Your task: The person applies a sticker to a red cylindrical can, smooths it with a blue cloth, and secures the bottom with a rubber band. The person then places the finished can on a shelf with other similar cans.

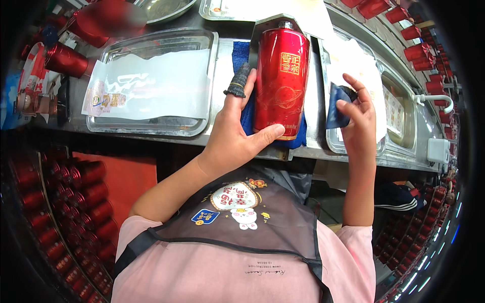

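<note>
A glossy red bottle [281, 103] with gold markings lies on a metal cradle [262, 25], its dark neck pointing away from me. A blue cloth [241, 50] shows beneath it. My left hand [233, 129] holds the bottle's left side, thumb over the near end and fingers along the edge. One of its fingers wears a dark knitted finger cover [237, 83]. Right of the bottle and apart from it, my right hand [359, 113] pinches a small flat dark blue piece [336, 108]; whether it is a scraper or folded cloth I cannot tell. A dark covering shows on a right finger too.
To the left sits a metal tray [212, 76] with white printed sheets [151, 83]. Another tray with sheets [358, 65] stands at the right, near a sink with a white tap [434, 101]. Red cylinders [88, 174] are stacked below left, and more line the right side.
</note>
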The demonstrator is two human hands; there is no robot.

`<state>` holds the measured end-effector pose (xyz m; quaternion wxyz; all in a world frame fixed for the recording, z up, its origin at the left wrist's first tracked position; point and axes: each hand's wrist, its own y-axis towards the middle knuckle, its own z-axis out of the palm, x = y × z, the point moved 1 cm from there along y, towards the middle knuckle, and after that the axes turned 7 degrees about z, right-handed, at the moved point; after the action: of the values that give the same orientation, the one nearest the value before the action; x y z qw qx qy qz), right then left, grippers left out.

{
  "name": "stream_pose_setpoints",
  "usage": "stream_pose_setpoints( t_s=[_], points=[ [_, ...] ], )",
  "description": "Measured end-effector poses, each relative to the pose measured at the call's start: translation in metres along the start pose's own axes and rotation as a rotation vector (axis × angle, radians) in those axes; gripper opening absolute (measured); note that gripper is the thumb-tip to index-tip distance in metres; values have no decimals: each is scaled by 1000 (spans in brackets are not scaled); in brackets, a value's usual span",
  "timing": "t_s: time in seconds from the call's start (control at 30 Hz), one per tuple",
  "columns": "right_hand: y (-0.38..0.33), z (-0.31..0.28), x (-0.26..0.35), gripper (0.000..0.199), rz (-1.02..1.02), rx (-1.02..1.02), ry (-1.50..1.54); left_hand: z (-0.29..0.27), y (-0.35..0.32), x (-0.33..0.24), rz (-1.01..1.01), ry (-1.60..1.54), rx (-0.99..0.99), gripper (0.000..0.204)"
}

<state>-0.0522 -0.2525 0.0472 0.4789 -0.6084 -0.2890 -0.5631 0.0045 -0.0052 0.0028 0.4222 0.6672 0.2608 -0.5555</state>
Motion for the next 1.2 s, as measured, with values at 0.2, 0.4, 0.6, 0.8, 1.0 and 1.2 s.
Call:
stream_pose_setpoints(
  t_s=[0.2, 0.4, 0.6, 0.8, 1.0, 1.2],
  points=[
    [-36, 53, 16, 35, -604, 164, -701, 4, -2, 1, -30, -26, -28, 98],
    [49, 75, 45, 28, -1085, 90, -911, 1, -2, -4, -55, 93, 10, 97],
    [27, 70, 59, 30, -832, 394, -816, 8, -2, -2, -40, 114, -52, 99],
    [81, 72, 64, 23, -1110, 66, -954, 14, -1, -5, -57, -67, -71, 96],
    [32, 68, 50, 25, -974, 289, -807, 8, 3, -4, 2, 52, 1, 95],
    [71, 58, 52, 22, -1236, 185, -863, 9, 3, 0, -62, -69, 4, 97]
  ],
)
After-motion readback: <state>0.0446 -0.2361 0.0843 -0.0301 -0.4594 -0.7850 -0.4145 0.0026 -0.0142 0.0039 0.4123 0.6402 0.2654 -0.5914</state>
